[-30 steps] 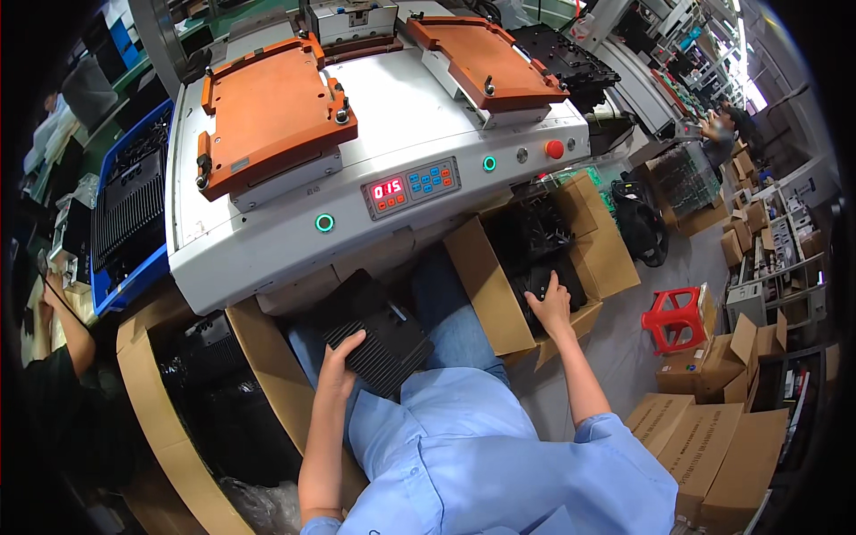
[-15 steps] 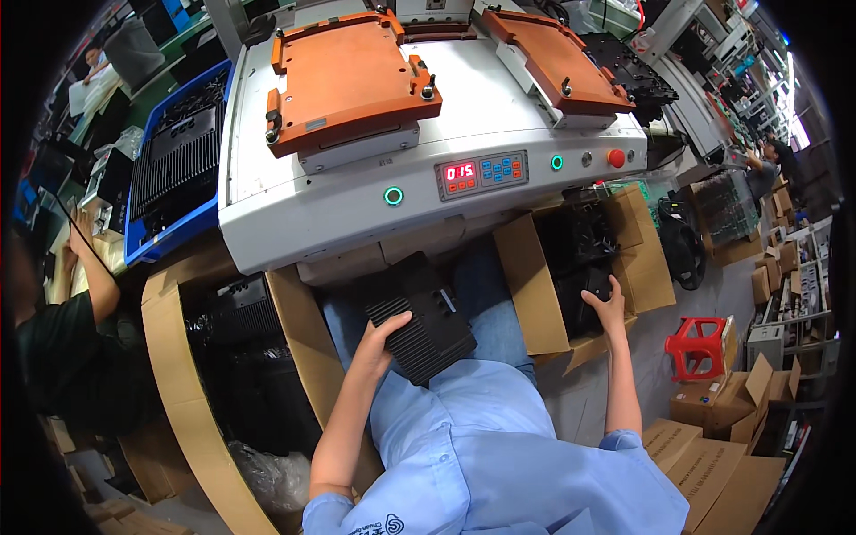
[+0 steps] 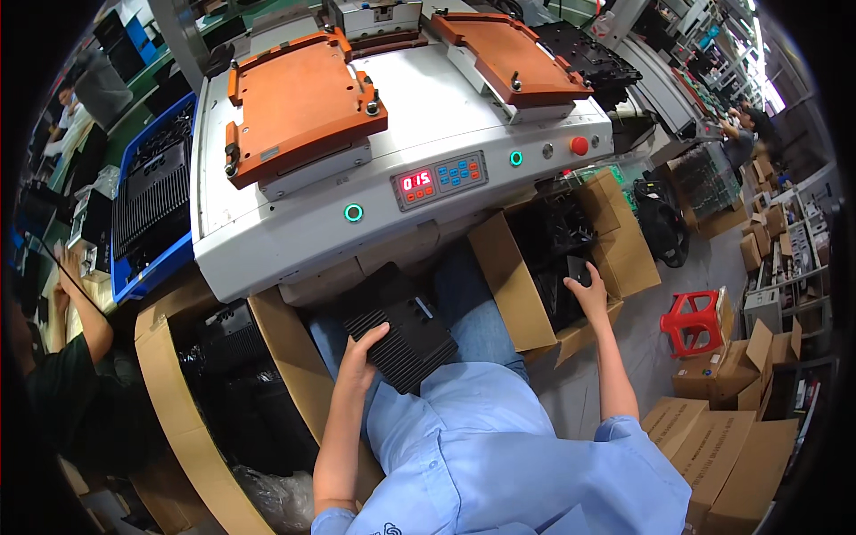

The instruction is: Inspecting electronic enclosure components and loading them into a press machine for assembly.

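Observation:
My left hand (image 3: 361,352) is closed on the side of a black finned metal housing (image 3: 412,343), thumb on top. The housing is tilted above my lap, with ridged fins on its near left part and a smoother part with a small bright slot. My right hand (image 3: 588,296) is at the near edge of an open cardboard box (image 3: 499,267) on the right. Between its thumb and fingers is a small flat black part (image 3: 578,269). More black parts (image 3: 557,227) lie inside that box.
A white machine (image 3: 294,232) with two orange fixtures (image 3: 294,102) stands ahead. A blue tray (image 3: 193,178) of black housings is at left, above a tall carton (image 3: 165,392) holding more. A co-worker's arm (image 3: 89,330) shows far left. A red stool (image 3: 691,323) stands right.
The view has shifted, so the machine sits lower and farther left. My right hand has lifted the small black part, which shows more plainly. My left hand still holds the housing.

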{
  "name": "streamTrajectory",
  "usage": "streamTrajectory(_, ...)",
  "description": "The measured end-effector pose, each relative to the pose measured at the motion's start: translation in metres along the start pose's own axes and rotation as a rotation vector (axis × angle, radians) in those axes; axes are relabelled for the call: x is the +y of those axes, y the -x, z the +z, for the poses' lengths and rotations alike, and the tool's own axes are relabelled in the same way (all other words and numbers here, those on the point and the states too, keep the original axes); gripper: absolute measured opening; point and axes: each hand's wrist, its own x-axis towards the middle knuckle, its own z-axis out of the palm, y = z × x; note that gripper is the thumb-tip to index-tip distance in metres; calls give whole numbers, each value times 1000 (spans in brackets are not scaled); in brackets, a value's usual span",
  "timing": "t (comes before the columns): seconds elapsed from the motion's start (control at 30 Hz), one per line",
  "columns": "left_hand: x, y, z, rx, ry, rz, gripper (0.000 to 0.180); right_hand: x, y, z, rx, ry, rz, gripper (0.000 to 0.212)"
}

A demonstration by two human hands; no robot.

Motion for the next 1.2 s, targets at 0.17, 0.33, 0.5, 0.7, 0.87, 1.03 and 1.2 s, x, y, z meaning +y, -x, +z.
streamTrajectory(0.17, -3, -2, -5, 1, -16, -1, 31, -56, 35, -41, -209, 234, -134, 77)
streamTrajectory(0.33, -4, -5, -1, -69, -18, -27, 31, -159, 80, -45, -581, -306, -222, 72)
streamTrajectory(0.5, -5, -7, -10, -37, -56, -35, 30, -226, 97, -9, -680, -300, -851, 81)
streamTrajectory(0.7, 7, -6, -19, -187, -112, -148, 32, -270, 106, -8, -927, -186, -1337, 72)
streamTrajectory(0.87, 5, -5, -21, -268, -131, -206, 32, -264, 117, 2, -941, 24, -1715, 73)
streamTrajectory(1.03, 6, -4, -20, -258, -120, -205, 30, -260, 116, 5, -1031, 112, -1682, 74)
streamTrajectory(1.2, 4, -8, -24, -270, 10, -265, 26, -258, 113, 7, -1026, 126, -1636, 81)
